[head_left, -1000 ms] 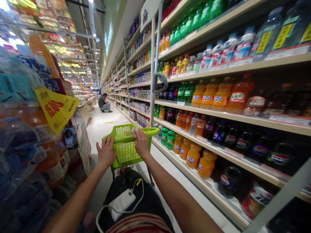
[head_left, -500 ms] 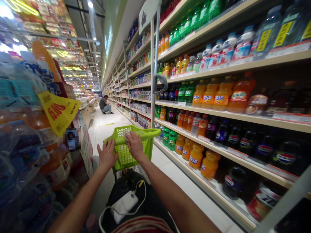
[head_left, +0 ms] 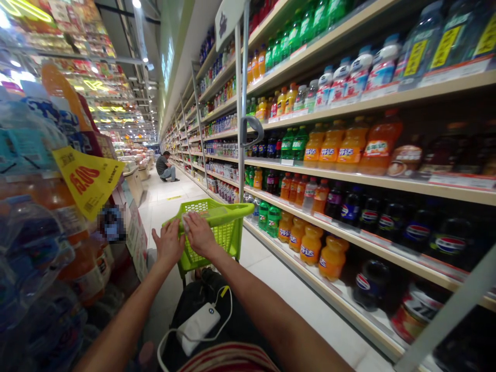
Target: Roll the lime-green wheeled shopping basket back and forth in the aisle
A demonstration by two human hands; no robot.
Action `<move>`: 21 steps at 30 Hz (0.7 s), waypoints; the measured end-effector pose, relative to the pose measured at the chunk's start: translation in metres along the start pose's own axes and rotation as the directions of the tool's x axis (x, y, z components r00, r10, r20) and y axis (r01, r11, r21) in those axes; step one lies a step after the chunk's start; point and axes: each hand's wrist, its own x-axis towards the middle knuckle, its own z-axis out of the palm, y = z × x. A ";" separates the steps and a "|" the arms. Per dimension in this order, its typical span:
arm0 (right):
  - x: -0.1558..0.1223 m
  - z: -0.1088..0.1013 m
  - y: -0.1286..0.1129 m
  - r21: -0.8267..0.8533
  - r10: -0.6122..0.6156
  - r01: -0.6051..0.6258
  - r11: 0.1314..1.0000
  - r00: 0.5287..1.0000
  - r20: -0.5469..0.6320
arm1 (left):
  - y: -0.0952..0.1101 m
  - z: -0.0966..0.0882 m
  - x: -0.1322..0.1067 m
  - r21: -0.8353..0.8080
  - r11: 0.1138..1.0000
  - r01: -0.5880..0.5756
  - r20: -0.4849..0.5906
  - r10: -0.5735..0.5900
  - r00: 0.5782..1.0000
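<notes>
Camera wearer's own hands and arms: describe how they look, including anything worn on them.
The left hand and right hand wear no gloves, and I can make out no rings, watch or bracelet. The left arm and right arm show no sleeves. At the bottom edge is a striped top, red and pale.

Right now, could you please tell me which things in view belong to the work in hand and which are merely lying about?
At the hands:
- green cart and its handle
- white wad, under the right hand on the handle
- left hand, at the handle's left end

Merely around:
- white power bank, on the lap
- yellow price sign
- shelved drink bottles
</notes>
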 end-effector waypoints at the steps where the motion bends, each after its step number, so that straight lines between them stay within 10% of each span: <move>1: 0.000 -0.001 0.000 0.012 0.002 -0.002 1.000 1.000 0.006 | 0.003 -0.001 0.003 -0.034 0.999 -0.007 -0.023 0.006 1.000; 15: -0.023 -0.016 0.046 -0.052 0.273 -0.284 0.957 0.949 -0.158 | 0.058 0.007 0.036 -0.018 0.999 -0.033 0.094 0.034 0.995; 21: -0.024 -0.016 0.045 -0.109 0.259 -0.270 0.957 0.960 -0.105 | 0.038 0.019 0.030 -0.024 0.989 -0.143 0.041 0.144 0.989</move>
